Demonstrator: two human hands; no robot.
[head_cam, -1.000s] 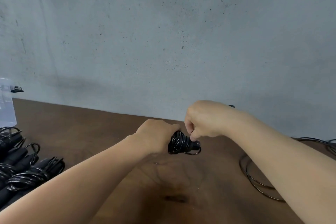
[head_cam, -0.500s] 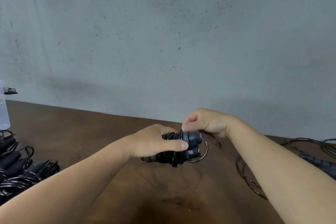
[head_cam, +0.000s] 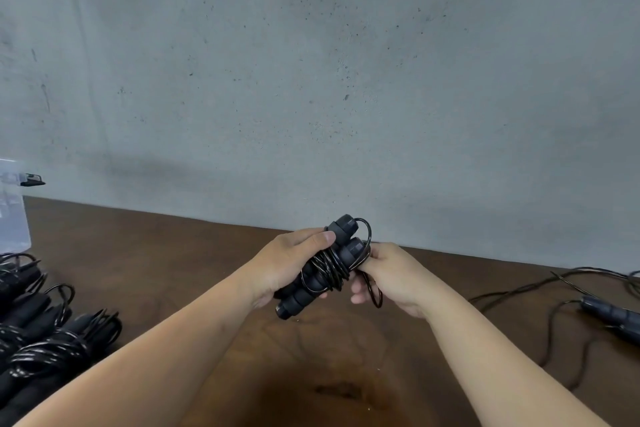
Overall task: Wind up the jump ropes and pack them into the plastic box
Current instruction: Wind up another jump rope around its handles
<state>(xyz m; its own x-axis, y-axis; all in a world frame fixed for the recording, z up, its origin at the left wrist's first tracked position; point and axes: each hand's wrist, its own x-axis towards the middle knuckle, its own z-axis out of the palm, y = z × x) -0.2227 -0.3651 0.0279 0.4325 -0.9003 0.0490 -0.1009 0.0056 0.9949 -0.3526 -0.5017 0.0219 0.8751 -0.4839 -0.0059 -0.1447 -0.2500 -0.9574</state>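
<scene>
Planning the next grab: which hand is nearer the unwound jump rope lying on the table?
Right. The right hand is closer to the unwound jump rope; the left hand is farther off, across the wound bundle.

Black wound jump rope [head_cam: 325,270], handles paired, tilted

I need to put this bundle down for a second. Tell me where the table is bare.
Bare wood runs from the wound jump ropes at the left to the bundle held by both hands, back to the wall, and also under the forearms. Crowded: the left edge by the plastic box, and the right, where a loose rope sprawls.
</scene>
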